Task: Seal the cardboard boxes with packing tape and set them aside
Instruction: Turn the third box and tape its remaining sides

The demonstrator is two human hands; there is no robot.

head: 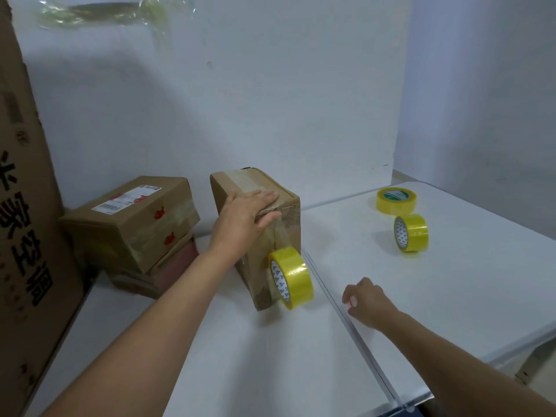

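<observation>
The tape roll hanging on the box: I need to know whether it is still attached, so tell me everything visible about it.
The tape roll is glossy yellow-tinted clear tape on a white core printed with small triangles. It hangs against the near side of the cardboard box, joined by a strip of tape running up over the top edge, so it looks uncut. Its open core faces the camera's left. The left hand presses the box top beside the strip. The right hand does not touch the roll.

Bright, even light; soft shadows on the wall (270,85); wide-angle bending at edges.
</observation>
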